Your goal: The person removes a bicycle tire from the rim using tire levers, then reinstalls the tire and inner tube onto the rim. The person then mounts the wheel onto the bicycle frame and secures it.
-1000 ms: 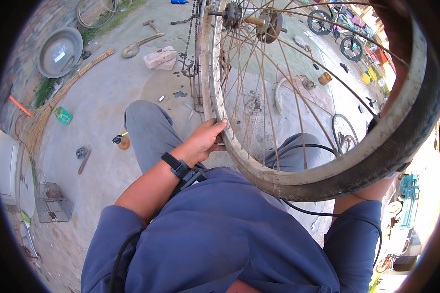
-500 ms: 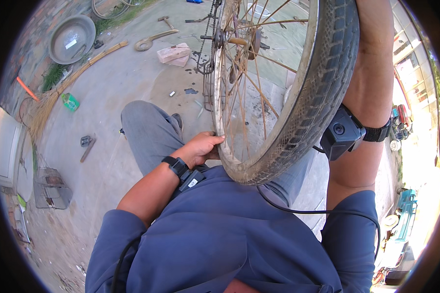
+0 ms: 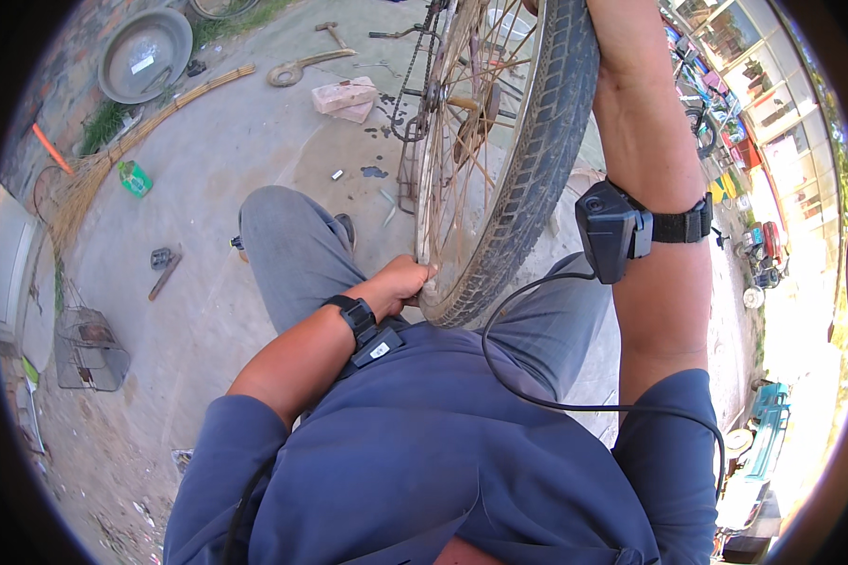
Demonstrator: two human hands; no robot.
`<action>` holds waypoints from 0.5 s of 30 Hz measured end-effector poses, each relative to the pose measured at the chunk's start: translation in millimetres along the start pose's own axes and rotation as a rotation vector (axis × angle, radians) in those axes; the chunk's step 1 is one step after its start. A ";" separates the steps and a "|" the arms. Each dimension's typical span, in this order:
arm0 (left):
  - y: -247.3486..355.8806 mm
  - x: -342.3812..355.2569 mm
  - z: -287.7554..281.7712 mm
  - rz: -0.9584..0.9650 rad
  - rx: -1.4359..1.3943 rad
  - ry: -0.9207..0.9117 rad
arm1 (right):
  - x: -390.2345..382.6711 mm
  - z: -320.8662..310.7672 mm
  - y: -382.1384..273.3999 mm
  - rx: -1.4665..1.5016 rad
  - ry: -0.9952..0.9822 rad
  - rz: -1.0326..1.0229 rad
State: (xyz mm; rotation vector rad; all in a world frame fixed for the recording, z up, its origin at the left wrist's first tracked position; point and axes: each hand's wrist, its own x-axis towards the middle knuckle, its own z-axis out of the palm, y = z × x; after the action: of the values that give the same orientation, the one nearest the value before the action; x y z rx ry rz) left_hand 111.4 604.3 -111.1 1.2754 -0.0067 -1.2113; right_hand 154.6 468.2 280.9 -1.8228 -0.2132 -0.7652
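Observation:
A dirty bicycle wheel, with a treaded black tyre (image 3: 546, 141), rusty spokes and a pale rim, stands tilted in front of me. My left hand (image 3: 405, 279) is closed on the bottom of its rim, low between my grey-trousered knees. High up at the top edge, my right hand (image 3: 612, 33) is on the upper tyre, a few fingertips curled over it and the rest hidden or cut off. Behind the hub (image 3: 457, 111) hangs a dark chain (image 3: 403, 99); whether it joins the wheel I cannot tell. A black camera (image 3: 608, 231) is strapped to my right forearm.
On the concrete lie pink bricks (image 3: 344, 99), a hammer (image 3: 332, 38), a straw broom (image 3: 94, 198), a green container (image 3: 134, 179) and small dark parts (image 3: 160, 259). A metal basin (image 3: 144, 58) and wire basket (image 3: 89, 348) are at left, parked vehicles (image 3: 761, 259) at right.
The wheel has swung left and now faces more edge-on, its lower end a little higher than half a second ago. My right arm rose into view and moved left with it.

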 end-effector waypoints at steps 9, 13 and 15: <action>-15.7 36.1 -12.7 0.130 0.270 0.240 | 1.2 25.4 54.6 0.054 0.067 0.225; -13.0 35.9 -14.5 0.096 0.230 0.345 | 5.8 26.1 78.4 0.009 -0.006 0.306; -6.3 37.2 -19.9 0.089 0.157 0.216 | 9.6 27.1 89.9 0.076 -0.026 0.328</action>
State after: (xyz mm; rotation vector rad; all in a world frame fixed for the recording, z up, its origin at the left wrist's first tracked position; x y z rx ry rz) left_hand 135.3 594.3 -145.0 1.5224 -0.0014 -1.0078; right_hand 216.9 455.5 211.2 -1.7395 0.0401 -0.4963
